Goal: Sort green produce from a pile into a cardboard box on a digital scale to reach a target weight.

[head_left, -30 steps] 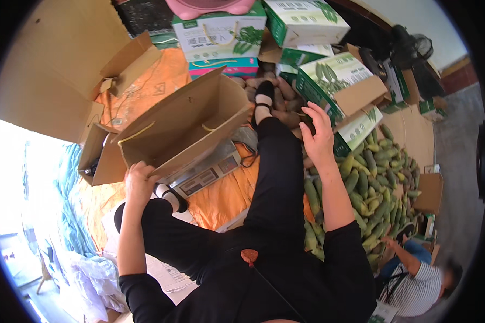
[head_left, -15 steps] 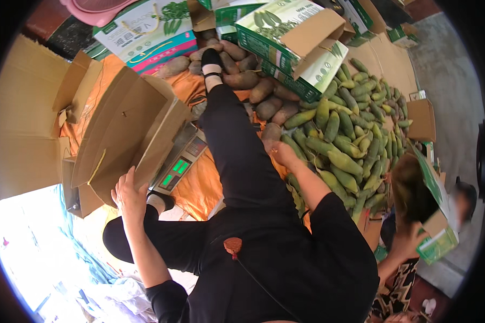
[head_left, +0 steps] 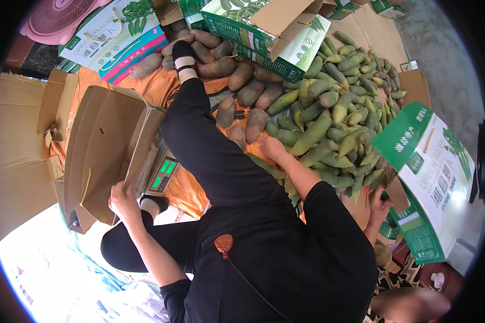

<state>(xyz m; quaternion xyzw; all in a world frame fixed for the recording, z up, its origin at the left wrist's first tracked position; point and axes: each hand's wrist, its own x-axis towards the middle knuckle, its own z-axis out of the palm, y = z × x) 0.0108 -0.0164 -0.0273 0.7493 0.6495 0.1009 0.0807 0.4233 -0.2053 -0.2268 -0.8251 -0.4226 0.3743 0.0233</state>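
My left hand [head_left: 125, 203] is closed at the near lower edge of an open brown cardboard box [head_left: 105, 129], its fingers on the board. The box leans over a scale [head_left: 160, 175] with lit green displays. At the near left edge of the radish heap is my right hand [head_left: 274, 149], fingers curled and tips pointing down. Close beyond its fingertips lies a brown, potato-shaped root [head_left: 256, 125]. Long green radishes [head_left: 313, 134] are piled right beside that hand. Whatever its fingers grip, if anything, is hidden beneath them.
At right, a co-worker's hand [head_left: 380, 207] is at a green-and-white carton [head_left: 436, 172]. More cartons [head_left: 269, 37] stand beyond the heap. A pink plastic basket [head_left: 62, 19] is at far left. My outstretched leg [head_left: 221, 156] lies between scale and radishes, over orange sheeting [head_left: 191, 185].
My left hand's fingers have closed in at the box edge. My right hand stays low by the roots. The co-worker's carton has swung upright, its printed face now turned toward view.
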